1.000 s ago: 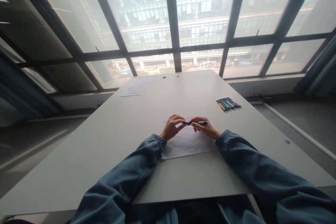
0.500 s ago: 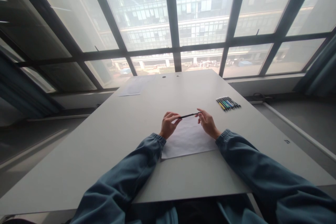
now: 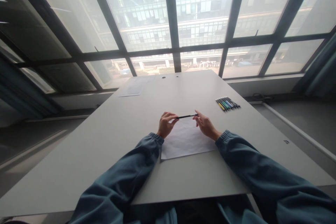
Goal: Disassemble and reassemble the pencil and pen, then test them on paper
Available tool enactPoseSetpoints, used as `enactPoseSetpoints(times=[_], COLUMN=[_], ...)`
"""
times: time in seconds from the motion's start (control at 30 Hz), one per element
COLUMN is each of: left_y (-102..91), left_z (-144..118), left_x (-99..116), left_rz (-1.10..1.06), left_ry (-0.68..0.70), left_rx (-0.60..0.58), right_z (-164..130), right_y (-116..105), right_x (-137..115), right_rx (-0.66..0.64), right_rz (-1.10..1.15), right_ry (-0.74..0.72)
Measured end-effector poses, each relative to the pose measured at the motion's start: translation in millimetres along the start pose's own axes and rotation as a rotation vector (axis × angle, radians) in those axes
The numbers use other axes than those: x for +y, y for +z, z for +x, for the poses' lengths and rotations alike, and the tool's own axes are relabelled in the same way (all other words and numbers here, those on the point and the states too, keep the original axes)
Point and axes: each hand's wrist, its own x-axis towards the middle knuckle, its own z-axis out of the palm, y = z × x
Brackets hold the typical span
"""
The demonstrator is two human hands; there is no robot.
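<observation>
A slim dark pen (image 3: 186, 116) is held nearly level above a white sheet of paper (image 3: 187, 143). My left hand (image 3: 166, 124) is closed on the pen's left end between thumb and fingertips. At the other end my right hand (image 3: 206, 125) has its thumb and index finger at the tip, the remaining fingers loosely curled. Beyond my right hand, several pens (image 3: 228, 104) with coloured and black barrels lie side by side in a row.
The white table (image 3: 110, 147) reaches forward to large windows. Printed paper (image 3: 131, 87) lies at its far left. Two small dark round spots are near the far edge, and a small dark mark (image 3: 286, 142) is at the right.
Both hands have shifted slightly left with the pen. My right hand's fingers have moved a little at the pen's right end.
</observation>
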Motion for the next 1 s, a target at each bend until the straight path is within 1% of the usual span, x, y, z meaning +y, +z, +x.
enactPoseSetpoints(times=[0.13,0.23,0.33,0.43,0.5,0.57,0.67,0.77,0.87,1.0], left_y=[3.2,5.6,6.8,8.8,10.6,12.2,13.5,13.5,12.6,11.7], left_z=[1,0,-1,-4,-6,-7,-9,-10,-11,-12], left_x=[3,4,-1,-8,-12,-14,-15,-13,-11,-8], left_rz=[0.014,0.025,0.052,0.068,0.065,0.061,0.071,0.086,0.073,0.044], left_ry=[-0.031,-0.057,-0.096,-0.171,-0.223,-0.256,-0.256,-0.233,-0.205,-0.171], left_rx=[0.009,0.004,-0.009,0.002,0.015,0.014,-0.003,-0.033,-0.097,-0.175], right_z=[0,0,0,5,10,17,26,31,33,33], right_y=[2,2,0,-5,-15,-31,-62,-90,-106,-108], right_x=[-1,-3,-3,6,15,26,45,64,80,90], right_rx=[0.045,0.044,0.041,0.120,0.203,0.279,0.378,0.455,0.466,0.414], right_rz=[-0.002,-0.078,-0.154,-0.222,-0.277,-0.348,-0.480,-0.658,-0.784,-0.890], right_ry=[-0.024,-0.094,-0.142,-0.125,-0.105,-0.076,-0.067,-0.020,0.067,0.169])
